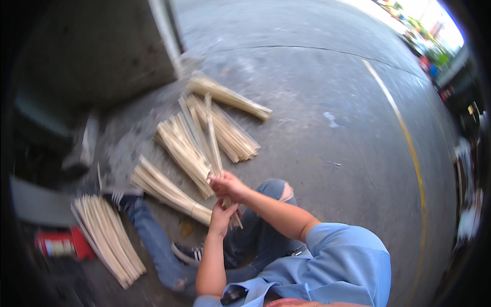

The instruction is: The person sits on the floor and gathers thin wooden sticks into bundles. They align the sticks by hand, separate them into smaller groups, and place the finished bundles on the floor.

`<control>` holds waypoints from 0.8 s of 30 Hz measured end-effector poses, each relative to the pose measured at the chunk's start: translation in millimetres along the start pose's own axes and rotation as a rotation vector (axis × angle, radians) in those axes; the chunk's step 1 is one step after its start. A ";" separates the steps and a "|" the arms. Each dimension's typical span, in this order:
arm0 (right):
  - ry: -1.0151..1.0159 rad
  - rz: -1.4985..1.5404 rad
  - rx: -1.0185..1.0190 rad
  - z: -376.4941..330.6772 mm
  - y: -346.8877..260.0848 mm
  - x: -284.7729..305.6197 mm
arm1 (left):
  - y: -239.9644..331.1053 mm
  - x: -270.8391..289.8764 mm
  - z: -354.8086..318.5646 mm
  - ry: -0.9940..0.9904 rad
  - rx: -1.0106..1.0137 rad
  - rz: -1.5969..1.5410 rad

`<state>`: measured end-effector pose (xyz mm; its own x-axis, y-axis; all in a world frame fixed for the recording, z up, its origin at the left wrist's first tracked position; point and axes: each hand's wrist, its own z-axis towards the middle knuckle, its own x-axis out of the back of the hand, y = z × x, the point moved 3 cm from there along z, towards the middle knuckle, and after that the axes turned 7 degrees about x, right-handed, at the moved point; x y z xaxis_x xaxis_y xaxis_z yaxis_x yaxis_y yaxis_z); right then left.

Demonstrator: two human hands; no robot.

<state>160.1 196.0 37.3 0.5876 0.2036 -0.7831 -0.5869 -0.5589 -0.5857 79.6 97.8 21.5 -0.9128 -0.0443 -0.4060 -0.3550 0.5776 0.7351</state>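
My right hand point(228, 187) is wrapped round a few long, thin wooden strips point(212, 135) that point away from me, spread a little at the far end. My left hand point(222, 214) is closed just below it, round the near end of the same strips, whose tips poke out beside it. Beyond my hands, a bundle of pale wooden strips point(181, 148) lies on the floor, with another bundle point(232, 134) to its right. Nearer on the left, a tied bundle point(166, 187) reaches toward my left hand.
A further bundle point(230, 97) lies at the back, and another point(109, 240) at the left beside a red container point(61, 244). My legs in torn jeans point(153, 240) are folded on the concrete floor point(327, 148). A grey wall panel point(97, 51) stands at the far left.
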 end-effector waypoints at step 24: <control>0.163 -1.231 -0.391 68.6 89.0 -16.1 | 19.8 172.0 -44.0 0.782 -0.307 0.750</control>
<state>60.3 198.1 -16.6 0.6976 0.6631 0.2714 0.5660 -0.2776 -0.7763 -93.3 65.7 -9.9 -0.7540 -0.3313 0.5673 0.4007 0.4523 0.7968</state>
